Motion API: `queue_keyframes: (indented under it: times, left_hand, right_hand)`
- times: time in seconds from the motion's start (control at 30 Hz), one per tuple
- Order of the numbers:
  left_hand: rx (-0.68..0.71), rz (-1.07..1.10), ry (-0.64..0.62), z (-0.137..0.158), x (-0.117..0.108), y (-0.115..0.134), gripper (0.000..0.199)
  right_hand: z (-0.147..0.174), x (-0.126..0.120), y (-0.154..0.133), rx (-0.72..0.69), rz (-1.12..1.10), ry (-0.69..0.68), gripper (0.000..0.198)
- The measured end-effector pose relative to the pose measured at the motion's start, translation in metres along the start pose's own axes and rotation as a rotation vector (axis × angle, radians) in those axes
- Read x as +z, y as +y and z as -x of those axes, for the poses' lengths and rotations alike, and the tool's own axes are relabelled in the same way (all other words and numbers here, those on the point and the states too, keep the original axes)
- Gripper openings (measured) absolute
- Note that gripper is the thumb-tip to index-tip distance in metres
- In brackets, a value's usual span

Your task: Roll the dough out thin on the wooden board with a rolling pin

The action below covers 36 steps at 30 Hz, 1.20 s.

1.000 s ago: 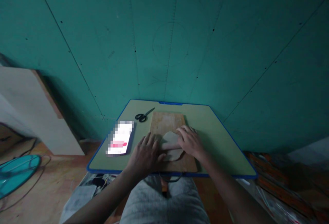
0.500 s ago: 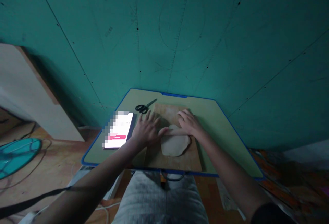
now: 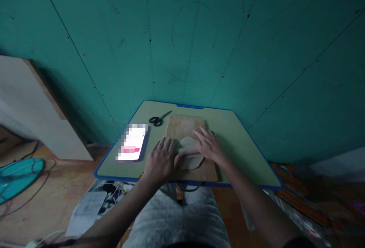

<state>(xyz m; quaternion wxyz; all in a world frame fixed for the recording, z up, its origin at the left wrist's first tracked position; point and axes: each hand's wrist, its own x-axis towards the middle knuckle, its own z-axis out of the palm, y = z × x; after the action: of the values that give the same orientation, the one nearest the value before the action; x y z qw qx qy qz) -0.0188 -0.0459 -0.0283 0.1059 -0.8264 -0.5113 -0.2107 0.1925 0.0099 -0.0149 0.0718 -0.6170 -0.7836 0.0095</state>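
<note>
A thin rolling pin [image 3: 188, 152] lies across a flat, roundish sheet of dough [image 3: 191, 163] on a wooden board [image 3: 186, 122]. My left hand [image 3: 162, 160] presses on the pin's left end, thumb along it and fingers reaching forward over the board's left side. At the other end, my right hand [image 3: 209, 145] bears down with its palm on the pin, its fingers stretched forward over it. Both hands hide the pin's ends. Beyond my left hand lie black-handled scissors [image 3: 159, 119].
The board rests on a small blue-edged table [image 3: 236, 149] against a green wall [image 3: 194, 50]. A lit phone or tablet [image 3: 133, 141] lies at the table's left. Papers [image 3: 87, 208] and cables sit below on the left; a pale panel [image 3: 37, 107] leans farther left.
My hands and the rolling pin have shifted toward me over the dough. My left hand's fingers, spread before, are now closer together. The camera view has shifted slightly.
</note>
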Motion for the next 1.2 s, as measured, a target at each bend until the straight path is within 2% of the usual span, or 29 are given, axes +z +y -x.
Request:
queue_keyframes:
  times: [0.17,0.3,0.43,0.53,0.63,0.7,0.77,0.83,0.93,1.0,1.07,1.13,1.2]
  left_hand:
    - [0.014,-0.033,0.054,0.022,-0.004,0.018,0.049]
    - [0.003,-0.002,-0.002,0.037,-0.012,0.032,0.042]
    - [0.027,-0.029,-0.001,0.051,-0.011,0.039,0.046]
    - [0.035,-0.033,-0.027,0.050,-0.007,0.033,0.044]
    - [-0.003,0.045,-0.130,0.039,-0.007,0.019,0.042]
    - [-0.072,0.128,-0.175,0.034,-0.012,0.005,0.040]
    - [-0.219,0.258,-0.148,0.034,-0.018,-0.010,0.035]
    - [-0.411,0.448,-0.060,0.039,-0.023,-0.024,0.034]
    - [-0.605,0.691,0.105,0.049,-0.030,-0.039,0.048]
    - [-0.652,0.760,0.172,0.055,-0.033,-0.043,0.052]
    - [-0.661,0.792,0.187,0.060,-0.034,-0.045,0.051]
    - [-0.645,0.813,0.187,0.064,-0.034,-0.046,0.049]
    - [-0.635,0.834,0.182,0.068,-0.033,-0.047,0.047]
  right_hand:
    - [0.016,0.003,0.000,-0.051,0.013,0.065,0.048]
    - [0.026,0.011,0.005,-0.097,-0.030,0.136,0.047]
    - [0.039,0.020,0.011,-0.160,-0.117,0.217,0.046]
    - [0.052,0.023,0.015,-0.199,-0.225,0.305,0.045]
    - [0.063,0.023,0.020,-0.171,-0.353,0.463,0.047]
    - [0.069,0.023,0.022,-0.099,-0.430,0.595,0.048]
    - [0.075,0.023,0.018,-0.031,-0.457,0.663,0.046]
    - [0.080,0.025,0.005,0.008,-0.413,0.606,0.044]
    - [0.084,0.026,-0.033,0.016,-0.265,0.365,0.049]
    - [0.082,0.025,-0.060,0.020,-0.181,0.223,0.058]
    - [0.076,0.022,-0.079,0.018,-0.124,0.155,0.066]
    - [0.069,0.020,-0.085,0.009,-0.090,0.143,0.065]
    - [0.062,0.020,-0.077,-0.025,-0.068,0.155,0.057]
